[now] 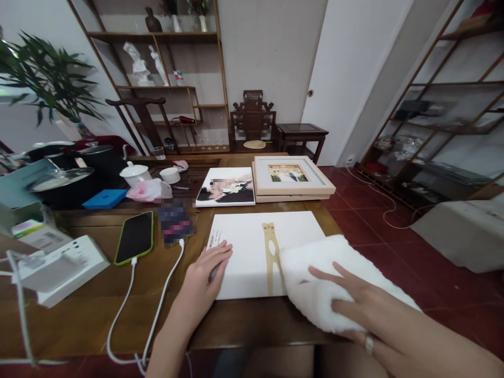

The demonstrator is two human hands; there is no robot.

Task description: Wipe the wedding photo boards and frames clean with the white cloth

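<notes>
In front of me on the wooden table lies a white flat panel [242, 262] with a barcode at its left edge. A long, flat tan piece [270, 257] with a cat-like head and an oval opening lies against its face. My left hand [212, 268] rests on the panel's left edge, its fingers stretched out and lying flat. A fluffy white cloth [315, 257] covers the panel's lower right corner and hangs beyond it. My right hand [350, 299] holds this cloth, with fingers spread over it and partly sunk into its folds.
Behind the panel lie a photo print [226, 188] and stacked wooden frames [293, 176]. To the left are a green-cased phone [135, 238], a blurred dark object [175, 223], white cables [163, 299], a power strip [74, 268] and pots [63, 184]. The table's right edge is close.
</notes>
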